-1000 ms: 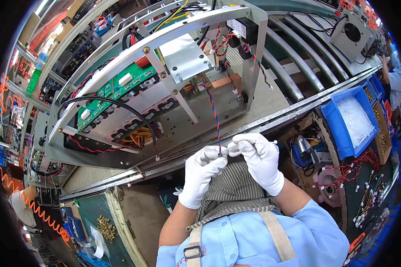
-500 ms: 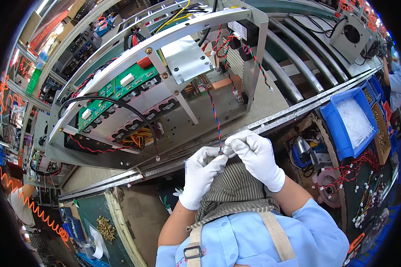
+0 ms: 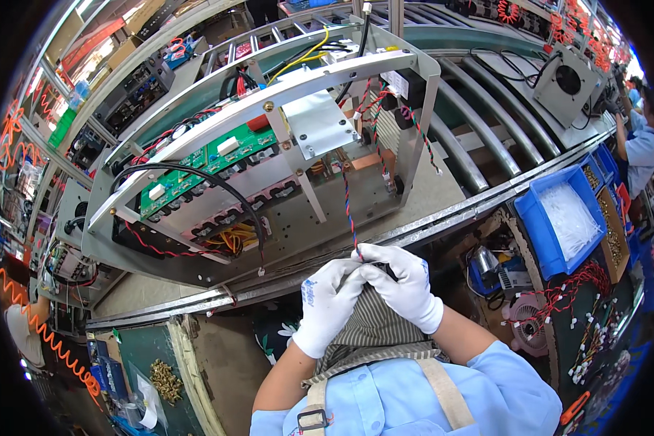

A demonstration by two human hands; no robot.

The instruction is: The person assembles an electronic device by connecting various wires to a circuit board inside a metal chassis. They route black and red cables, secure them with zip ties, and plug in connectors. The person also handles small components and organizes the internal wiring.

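A twisted red, blue and black cable (image 3: 351, 214) runs down from inside the open metal chassis (image 3: 276, 243) to my gloved fingers. My left hand (image 3: 331, 301) is closed in a pinch around the cable's lower end. Against it, my right hand (image 3: 402, 283) also pinches the cable, its fingertips touching those of the left. The cable's tip is hidden between the gloves. Inside the chassis are a green circuit board (image 3: 207, 160) and a silver metal plate (image 3: 320, 123). A black cable (image 3: 218, 182) with a small white plug hangs over the chassis's near side.
Metal rollers (image 3: 487, 120) lie behind, right of the chassis. A blue bin (image 3: 563, 218) of white cable ties stands at right, near bundled red-black wires (image 3: 578, 287) and a pink fan (image 3: 527, 320). Brass screws (image 3: 166, 381) are heaped at lower left. Another person (image 3: 639, 138) stands at far right.
My right hand has moved down and left, closing in against the left hand. The view has shifted slightly, and the cable remains between my fingers.
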